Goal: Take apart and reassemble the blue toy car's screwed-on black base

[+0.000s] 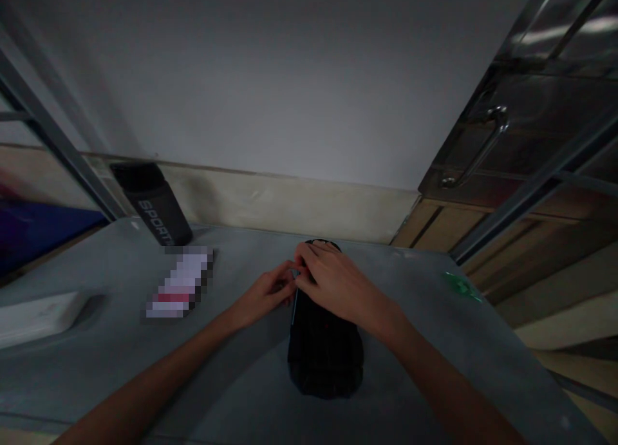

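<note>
A black, elongated object with a rounded, bulky near end [326, 348] lies on the grey table [232, 393], its long side pointing away from me. My right hand [333, 277] rests over its far part, with the fingers bent at its left edge. Close against that same edge is my left hand [270, 295], its thumb and fingertips pinched together and meeting the right fingertips. Whatever small thing sits between the fingertips is too dark and small to make out.
A dark bottle [157, 207] stands at the back left, near a pixelated phone-like object [181, 284]. At the left edge lies a white box-like item [41, 319]. A green wrapper [462, 285] is on the right. Metal posts [535, 187] flank the table, and a wall rises behind.
</note>
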The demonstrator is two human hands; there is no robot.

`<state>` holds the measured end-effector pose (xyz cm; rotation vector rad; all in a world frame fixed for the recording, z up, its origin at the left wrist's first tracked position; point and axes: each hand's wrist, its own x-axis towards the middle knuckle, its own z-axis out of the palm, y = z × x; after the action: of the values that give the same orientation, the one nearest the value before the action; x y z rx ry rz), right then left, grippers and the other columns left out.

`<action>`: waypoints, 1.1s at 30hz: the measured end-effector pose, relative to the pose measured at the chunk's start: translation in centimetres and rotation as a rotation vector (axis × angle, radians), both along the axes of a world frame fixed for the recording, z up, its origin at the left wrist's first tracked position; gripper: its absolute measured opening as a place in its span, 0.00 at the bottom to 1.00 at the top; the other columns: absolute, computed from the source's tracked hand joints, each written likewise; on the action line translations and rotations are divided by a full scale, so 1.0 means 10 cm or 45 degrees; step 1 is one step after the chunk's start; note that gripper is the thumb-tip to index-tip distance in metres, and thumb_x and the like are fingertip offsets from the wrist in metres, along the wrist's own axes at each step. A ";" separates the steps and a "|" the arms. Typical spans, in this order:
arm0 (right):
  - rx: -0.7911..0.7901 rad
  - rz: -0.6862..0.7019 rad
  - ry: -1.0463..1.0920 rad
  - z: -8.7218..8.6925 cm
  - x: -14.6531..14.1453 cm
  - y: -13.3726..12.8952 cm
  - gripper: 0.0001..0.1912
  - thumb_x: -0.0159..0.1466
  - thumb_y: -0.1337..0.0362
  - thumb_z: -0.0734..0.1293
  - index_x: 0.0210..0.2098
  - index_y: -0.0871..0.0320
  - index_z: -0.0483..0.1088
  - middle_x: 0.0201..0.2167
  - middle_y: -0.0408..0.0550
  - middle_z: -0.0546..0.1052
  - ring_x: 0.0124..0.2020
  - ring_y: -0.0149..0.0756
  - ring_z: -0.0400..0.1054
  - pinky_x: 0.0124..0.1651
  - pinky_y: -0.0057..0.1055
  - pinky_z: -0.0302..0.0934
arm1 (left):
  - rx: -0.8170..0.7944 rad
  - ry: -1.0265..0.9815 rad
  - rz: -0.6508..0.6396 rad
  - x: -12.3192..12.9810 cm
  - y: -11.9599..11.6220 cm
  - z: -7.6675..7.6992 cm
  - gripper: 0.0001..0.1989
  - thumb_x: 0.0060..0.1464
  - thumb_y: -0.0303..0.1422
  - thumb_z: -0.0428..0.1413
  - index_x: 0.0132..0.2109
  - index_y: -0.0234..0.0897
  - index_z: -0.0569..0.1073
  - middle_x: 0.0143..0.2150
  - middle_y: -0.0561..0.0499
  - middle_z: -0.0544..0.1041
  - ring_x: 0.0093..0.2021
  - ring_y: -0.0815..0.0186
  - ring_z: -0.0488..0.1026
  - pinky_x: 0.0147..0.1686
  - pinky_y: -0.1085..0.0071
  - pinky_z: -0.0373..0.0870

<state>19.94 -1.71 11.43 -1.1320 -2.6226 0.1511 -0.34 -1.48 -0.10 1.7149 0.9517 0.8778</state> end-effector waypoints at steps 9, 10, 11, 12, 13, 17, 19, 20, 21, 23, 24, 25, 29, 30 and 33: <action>0.062 -0.010 -0.045 -0.12 -0.04 0.04 0.09 0.77 0.70 0.61 0.53 0.59 0.71 0.43 0.56 0.84 0.44 0.45 0.79 0.46 0.38 0.66 | -0.024 0.015 0.009 0.00 0.01 -0.02 0.24 0.70 0.49 0.56 0.64 0.37 0.72 0.33 0.54 0.75 0.31 0.64 0.71 0.35 0.67 0.70; 0.043 0.000 -0.026 -0.11 -0.03 0.04 0.09 0.76 0.71 0.61 0.52 0.59 0.71 0.44 0.55 0.83 0.45 0.45 0.79 0.47 0.38 0.66 | -0.019 0.009 0.005 0.00 0.01 -0.02 0.24 0.71 0.48 0.56 0.63 0.37 0.72 0.33 0.54 0.75 0.32 0.64 0.72 0.35 0.67 0.70; 0.020 0.001 -0.005 -0.10 -0.01 0.03 0.09 0.75 0.72 0.62 0.51 0.59 0.70 0.44 0.55 0.83 0.46 0.45 0.78 0.48 0.38 0.67 | -0.014 0.002 -0.002 0.00 0.01 -0.02 0.24 0.71 0.48 0.56 0.63 0.37 0.72 0.34 0.54 0.75 0.32 0.65 0.72 0.35 0.68 0.70; -0.003 0.001 0.018 -0.09 0.00 0.03 0.08 0.74 0.72 0.62 0.50 0.58 0.70 0.44 0.54 0.83 0.46 0.44 0.78 0.49 0.38 0.67 | -0.010 -0.005 -0.008 0.00 0.01 -0.02 0.24 0.71 0.48 0.56 0.63 0.37 0.73 0.34 0.54 0.75 0.32 0.65 0.72 0.35 0.68 0.70; -0.019 0.000 0.041 -0.08 0.01 0.02 0.08 0.74 0.72 0.63 0.49 0.57 0.70 0.44 0.54 0.83 0.47 0.44 0.78 0.50 0.38 0.67 | -0.006 -0.010 -0.012 0.00 0.00 -0.02 0.23 0.71 0.48 0.56 0.64 0.38 0.73 0.34 0.54 0.75 0.31 0.65 0.72 0.35 0.68 0.70; -0.017 -0.008 0.061 -0.04 0.01 0.00 0.07 0.74 0.70 0.64 0.48 0.56 0.72 0.46 0.53 0.83 0.50 0.45 0.78 0.52 0.39 0.67 | -0.002 0.005 -0.008 -0.01 0.00 -0.01 0.24 0.71 0.49 0.56 0.65 0.40 0.72 0.33 0.54 0.75 0.32 0.64 0.71 0.35 0.68 0.70; -0.009 -0.047 0.007 -0.02 0.00 0.00 0.07 0.76 0.68 0.63 0.49 0.57 0.73 0.46 0.54 0.84 0.48 0.45 0.79 0.51 0.39 0.67 | -0.019 0.023 0.003 -0.01 0.00 -0.01 0.23 0.70 0.49 0.56 0.63 0.40 0.72 0.33 0.54 0.74 0.32 0.64 0.71 0.36 0.67 0.69; -0.014 -0.077 -0.031 -0.02 0.00 0.00 0.09 0.77 0.66 0.62 0.50 0.57 0.74 0.45 0.55 0.84 0.45 0.45 0.80 0.49 0.38 0.67 | -0.029 0.026 0.006 -0.01 0.00 -0.01 0.22 0.70 0.49 0.56 0.62 0.40 0.72 0.33 0.54 0.74 0.32 0.64 0.71 0.36 0.67 0.69; -0.023 -0.100 -0.064 -0.02 0.00 0.01 0.11 0.79 0.65 0.60 0.50 0.58 0.74 0.44 0.55 0.85 0.43 0.45 0.80 0.46 0.38 0.66 | -0.038 0.025 0.004 -0.01 0.00 -0.01 0.22 0.71 0.49 0.55 0.61 0.40 0.72 0.33 0.54 0.74 0.32 0.64 0.71 0.36 0.67 0.69; -0.043 -0.096 -0.081 -0.03 0.01 0.02 0.13 0.80 0.64 0.59 0.51 0.58 0.74 0.42 0.55 0.85 0.42 0.45 0.80 0.44 0.37 0.66 | -0.049 0.013 -0.001 0.00 0.00 -0.02 0.21 0.71 0.49 0.55 0.58 0.39 0.73 0.34 0.54 0.74 0.33 0.64 0.71 0.36 0.68 0.69; -0.049 -0.069 -0.058 -0.04 0.02 0.03 0.12 0.80 0.65 0.59 0.51 0.59 0.74 0.43 0.55 0.84 0.43 0.44 0.80 0.45 0.37 0.66 | -0.052 0.002 0.000 0.00 0.00 -0.02 0.20 0.71 0.49 0.55 0.57 0.39 0.73 0.34 0.54 0.74 0.33 0.64 0.72 0.36 0.68 0.70; -0.052 -0.032 -0.021 -0.05 0.03 0.04 0.11 0.80 0.67 0.60 0.51 0.59 0.73 0.44 0.55 0.84 0.44 0.44 0.80 0.46 0.37 0.66 | -0.056 -0.009 0.004 0.00 0.00 -0.02 0.20 0.70 0.49 0.55 0.57 0.39 0.73 0.34 0.54 0.74 0.33 0.64 0.72 0.36 0.68 0.70; -0.065 0.070 0.106 -0.05 0.06 0.04 0.09 0.75 0.72 0.62 0.49 0.57 0.71 0.44 0.52 0.82 0.46 0.42 0.77 0.52 0.38 0.66 | -0.056 -0.026 0.010 -0.01 0.00 -0.01 0.20 0.68 0.49 0.57 0.57 0.41 0.75 0.34 0.53 0.74 0.32 0.64 0.72 0.35 0.69 0.70; -0.076 0.076 0.117 -0.04 0.06 0.04 0.09 0.75 0.73 0.62 0.49 0.56 0.71 0.45 0.52 0.82 0.46 0.41 0.77 0.52 0.38 0.66 | -0.049 -0.026 0.009 -0.01 0.00 0.00 0.20 0.68 0.48 0.57 0.57 0.41 0.75 0.34 0.53 0.74 0.32 0.64 0.71 0.35 0.69 0.70; -0.101 0.058 0.101 -0.01 0.03 0.03 0.07 0.74 0.71 0.63 0.49 0.56 0.71 0.45 0.52 0.82 0.47 0.41 0.77 0.51 0.36 0.65 | -0.028 -0.023 -0.002 -0.01 -0.01 0.02 0.20 0.68 0.48 0.58 0.59 0.42 0.75 0.33 0.53 0.75 0.32 0.64 0.72 0.35 0.69 0.70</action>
<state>20.28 -1.46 11.30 -1.0694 -2.5939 0.3050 -0.46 -1.58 0.08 1.6865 0.9445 0.8773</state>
